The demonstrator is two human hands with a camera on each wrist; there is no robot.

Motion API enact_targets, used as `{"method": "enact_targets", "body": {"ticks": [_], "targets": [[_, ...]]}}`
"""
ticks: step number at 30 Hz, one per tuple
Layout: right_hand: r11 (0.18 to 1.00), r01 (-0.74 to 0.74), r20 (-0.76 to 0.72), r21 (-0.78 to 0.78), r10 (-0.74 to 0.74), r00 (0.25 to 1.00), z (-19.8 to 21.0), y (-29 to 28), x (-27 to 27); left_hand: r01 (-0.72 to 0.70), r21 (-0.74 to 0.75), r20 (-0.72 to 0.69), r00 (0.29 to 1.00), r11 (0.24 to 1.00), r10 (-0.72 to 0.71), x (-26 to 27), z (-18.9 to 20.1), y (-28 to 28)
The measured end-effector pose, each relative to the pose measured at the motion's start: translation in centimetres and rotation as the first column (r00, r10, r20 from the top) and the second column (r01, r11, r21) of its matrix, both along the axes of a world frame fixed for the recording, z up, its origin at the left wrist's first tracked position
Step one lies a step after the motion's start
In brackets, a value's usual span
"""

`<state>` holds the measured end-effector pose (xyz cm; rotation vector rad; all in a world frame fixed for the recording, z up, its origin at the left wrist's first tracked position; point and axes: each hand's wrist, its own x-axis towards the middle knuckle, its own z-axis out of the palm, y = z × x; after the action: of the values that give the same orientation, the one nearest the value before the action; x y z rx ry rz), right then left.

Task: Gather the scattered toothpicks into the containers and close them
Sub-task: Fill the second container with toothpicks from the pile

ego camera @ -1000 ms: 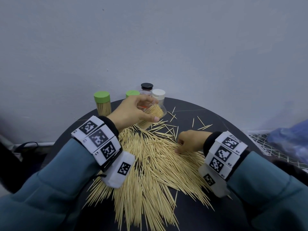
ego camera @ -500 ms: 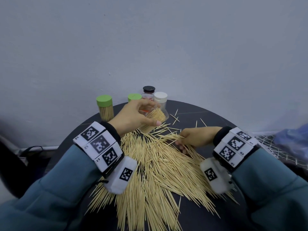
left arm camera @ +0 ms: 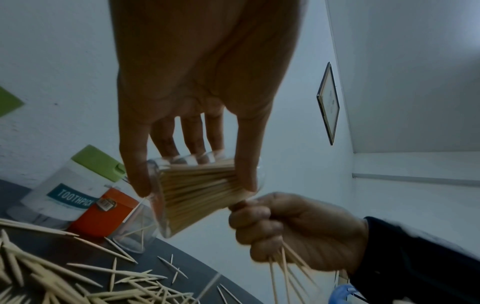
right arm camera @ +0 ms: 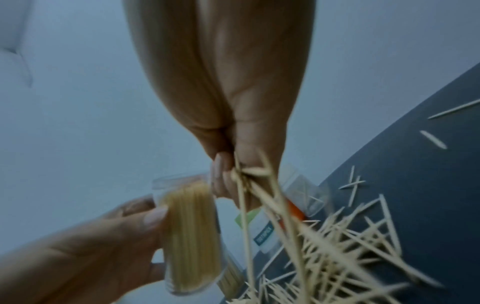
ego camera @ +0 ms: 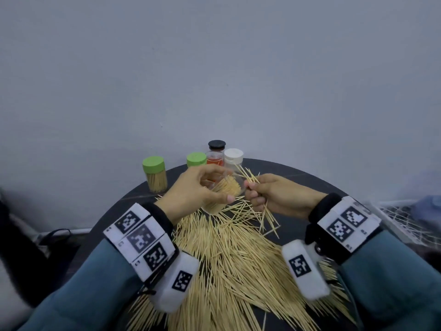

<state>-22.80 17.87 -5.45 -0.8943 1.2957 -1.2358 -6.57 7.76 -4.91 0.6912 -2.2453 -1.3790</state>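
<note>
a wide heap of loose toothpicks covers the near part of the dark round surface. above it, the left hand has its grip curled round a tilted clear container packed with toothpicks; the right hand, just beside its mouth, pinches a small bunch of toothpicks. behind stand two green-lidded jars, a black-lidded jar and a white-lidded jar.

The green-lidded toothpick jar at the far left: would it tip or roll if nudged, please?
The green-lidded jar stands upright, packed nearly full, so probably steady against light pushes. It looks taller than wide, so a high push might topple it; round-sided, it would likely then roll across the table.
</note>
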Motion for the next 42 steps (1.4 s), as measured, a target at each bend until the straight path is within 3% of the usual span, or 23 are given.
{"method": "enact_targets", "body": {"ticks": [6,10,17,28,32,35,37,42], "targets": [[0.956,0.161,0.139,-0.246,-0.130,0.982,2.5,-0.3,0.7,-0.028,0.064,-0.056,0.998,0.998,0.032,0.0,-0.1,-0.3],[0.891,0.272,0.239,-0.364,-0.193,0.952,3.5,-0.3,0.9,0.022,0.029,-0.011,1.000,0.999,-0.022,-0.3,-0.7,-0.1],[0.806,0.410,0.287,-0.427,-0.309,0.907,2.8,-0.5,1.7,0.158,0.013,0.065,0.985,0.987,-0.158,-0.5,-0.9,1.0],[0.831,0.267,-0.011,-0.487,-0.312,0.950,1.2,-0.1,3.4,0.149,0.247,-0.060,0.989,0.957,-0.138,-0.7,-0.3,1.6],[0.822,0.250,0.038,-0.512,-0.268,0.963,1.1,0.2,3.9,0.135,0.327,-0.126,0.987,0.935,-0.098,-0.6,0.1,1.6],[0.841,0.206,-0.029,-0.501,-0.254,0.967,0.9,0.3,4.2,0.121,0.360,-0.156,0.985,0.925,-0.068,-0.5,0.1,1.5],[0.850,0.185,-0.062,-0.493,-0.247,0.967,1.0,0.5,4.3,0.118,0.360,-0.150,0.986,0.925,-0.067,-0.5,0.1,1.5],[0.833,0.243,0.015,-0.496,-0.272,0.962,1.1,0.3,3.8,0.142,0.325,-0.080,0.989,0.935,-0.122,-0.5,0.1,1.6]]}}
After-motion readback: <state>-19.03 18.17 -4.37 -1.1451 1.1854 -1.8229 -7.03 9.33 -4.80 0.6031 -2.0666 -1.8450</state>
